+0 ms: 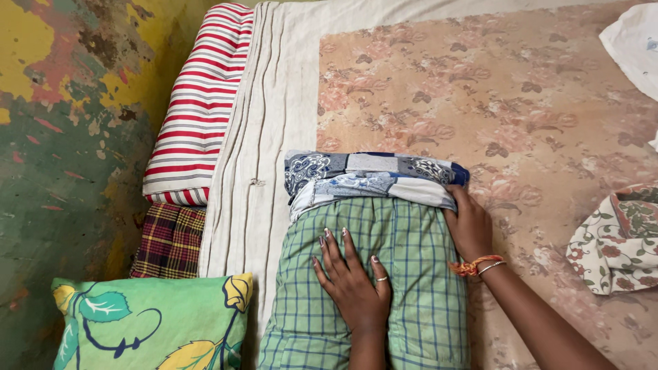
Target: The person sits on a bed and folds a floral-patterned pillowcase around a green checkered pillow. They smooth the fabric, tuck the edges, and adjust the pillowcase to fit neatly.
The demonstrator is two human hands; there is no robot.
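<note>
A green checked garment [411, 260] lies folded on the bed in front of me. My left hand [351, 277] rests flat on its middle, fingers spread, a ring on one finger. My right hand [468, 225] presses against the garment's right edge, near its top corner; an orange thread and a bangle circle that wrist. Just beyond the green cloth sits a folded blue and white patchwork cloth [370, 175], touching its far edge.
A floral pink bedsheet [521, 103] covers the bed, with a beige sheet [274, 103] along its left. A red-striped pillow [199, 109], a plaid cloth [170, 240] and a green leaf-print cushion [147, 322] lie at left. Floral cloth [613, 240] and white cloth [634, 41] lie at right.
</note>
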